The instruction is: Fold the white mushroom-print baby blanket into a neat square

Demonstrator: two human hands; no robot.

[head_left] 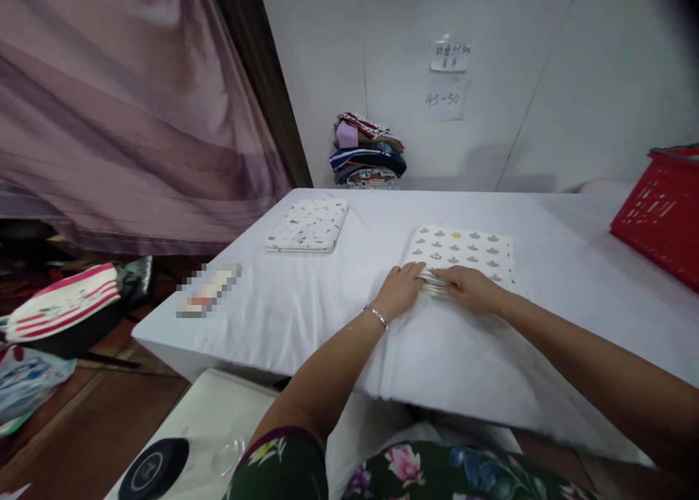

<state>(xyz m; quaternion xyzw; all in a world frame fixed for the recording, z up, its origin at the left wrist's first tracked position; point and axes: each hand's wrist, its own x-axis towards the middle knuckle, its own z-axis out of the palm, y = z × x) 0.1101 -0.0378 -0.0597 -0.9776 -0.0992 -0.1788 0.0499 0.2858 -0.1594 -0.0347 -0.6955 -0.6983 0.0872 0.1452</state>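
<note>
A folded white cloth (464, 249) with rows of small grey hat-like shapes and one yellow one lies on the white-covered table (306, 303). At its near edge, where several layers show, both hands meet. My left hand (401, 289), with a silver bracelet at the wrist, has its fingers closed on the near left corner of the folds. My right hand (472, 289) pinches the layered edge just to the right. Further left on the table rests another folded white cloth (309, 225) with small dark prints, untouched by either hand.
A stack of folded fabrics (368, 151) stands against the back wall. A red plastic basket (663, 216) sits at the right edge. A blurred-out flat item (208, 292) lies at the table's left. Below, a white stool (212, 420) holds a black round object (153, 469). A pink curtain (136, 107) hangs left.
</note>
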